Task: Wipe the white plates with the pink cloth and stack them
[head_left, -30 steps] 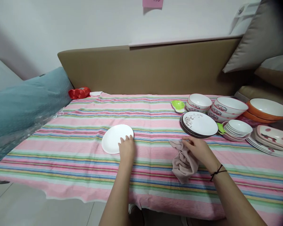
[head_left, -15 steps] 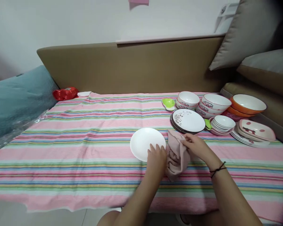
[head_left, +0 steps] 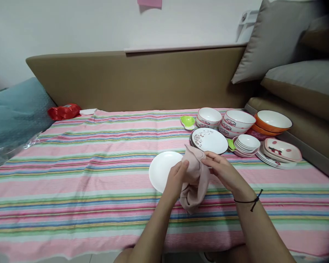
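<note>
Left hand [head_left: 177, 179] and right hand [head_left: 222, 171] pinch cloth [head_left: 193, 170], likely light, limp; plate [head_left: 161, 170] probably slick, brittle, best held by rim.

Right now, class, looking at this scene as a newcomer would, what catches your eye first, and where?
The brightly striped cover spreads across the foreground. Near its middle, the left hand and right hand hold a crumpled pinkish cloth that hides part of a white plate. Orange bowls stand out at the right, a shiny red bundle at the far left.
</note>
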`<state>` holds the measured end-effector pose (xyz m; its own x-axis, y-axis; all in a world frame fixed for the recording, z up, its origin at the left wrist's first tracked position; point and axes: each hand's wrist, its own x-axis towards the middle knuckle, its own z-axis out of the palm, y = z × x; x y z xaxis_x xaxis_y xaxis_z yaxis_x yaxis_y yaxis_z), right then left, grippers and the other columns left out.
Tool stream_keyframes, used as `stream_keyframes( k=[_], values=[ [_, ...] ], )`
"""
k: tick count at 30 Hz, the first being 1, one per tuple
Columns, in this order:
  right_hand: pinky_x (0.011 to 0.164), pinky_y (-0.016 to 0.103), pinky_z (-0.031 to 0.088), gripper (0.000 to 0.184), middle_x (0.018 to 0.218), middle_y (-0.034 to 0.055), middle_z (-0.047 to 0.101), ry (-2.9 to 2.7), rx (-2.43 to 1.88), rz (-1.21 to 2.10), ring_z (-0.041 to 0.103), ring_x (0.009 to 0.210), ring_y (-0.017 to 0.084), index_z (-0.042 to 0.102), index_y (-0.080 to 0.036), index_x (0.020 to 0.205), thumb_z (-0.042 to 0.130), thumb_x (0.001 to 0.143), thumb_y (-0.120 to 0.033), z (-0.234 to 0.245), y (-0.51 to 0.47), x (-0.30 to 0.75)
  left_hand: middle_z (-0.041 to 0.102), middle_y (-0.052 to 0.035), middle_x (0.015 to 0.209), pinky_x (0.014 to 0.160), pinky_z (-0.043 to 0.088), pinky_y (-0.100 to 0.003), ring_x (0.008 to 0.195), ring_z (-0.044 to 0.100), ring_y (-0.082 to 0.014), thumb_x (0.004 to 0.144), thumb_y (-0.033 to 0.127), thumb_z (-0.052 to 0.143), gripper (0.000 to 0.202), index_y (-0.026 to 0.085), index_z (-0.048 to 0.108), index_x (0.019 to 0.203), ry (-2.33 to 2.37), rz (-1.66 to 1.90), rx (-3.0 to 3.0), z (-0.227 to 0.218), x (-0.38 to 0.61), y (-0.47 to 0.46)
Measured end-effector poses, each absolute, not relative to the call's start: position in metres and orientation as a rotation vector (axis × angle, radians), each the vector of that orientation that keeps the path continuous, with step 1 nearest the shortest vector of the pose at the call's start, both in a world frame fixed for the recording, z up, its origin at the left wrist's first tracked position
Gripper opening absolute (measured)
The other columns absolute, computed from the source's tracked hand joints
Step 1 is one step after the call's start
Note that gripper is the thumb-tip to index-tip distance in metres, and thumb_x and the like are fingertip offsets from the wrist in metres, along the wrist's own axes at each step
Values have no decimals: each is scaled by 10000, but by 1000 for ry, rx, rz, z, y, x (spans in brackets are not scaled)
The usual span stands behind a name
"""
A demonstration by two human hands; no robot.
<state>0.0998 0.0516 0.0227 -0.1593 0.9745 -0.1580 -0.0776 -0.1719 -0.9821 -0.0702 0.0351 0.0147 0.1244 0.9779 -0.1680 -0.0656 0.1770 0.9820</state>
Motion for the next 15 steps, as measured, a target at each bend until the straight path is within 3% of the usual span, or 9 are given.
stream_keyframes(
  k=[4,10,15],
  values=[
    [780,277,495,304,935,37,703,-1410,-1176,1420,638,890,189,669,-194,956,692,729,-395,19,53,87,674,-28,811,698,448,-260,787,586,-188,734,456,667,326,157,668,865,1161,1106,1097,11,-70,40],
    [792,312,513,301,909,47,707,-1463,-1191,1337,653,869,188,653,-190,1008,657,726,-295,14,58,90,562,20,638,595,381,-235,635,488,-128,732,402,663,248,161,615,696,1257,1243,1153,9,-75,45],
    [780,347,532,268,908,65,710,-1341,-1197,1249,669,823,193,636,-183,974,609,771,-355,21,58,99,490,40,608,587,364,-226,615,436,-109,744,399,655,261,164,583,657,1359,1351,1160,13,-81,50]
  ],
)
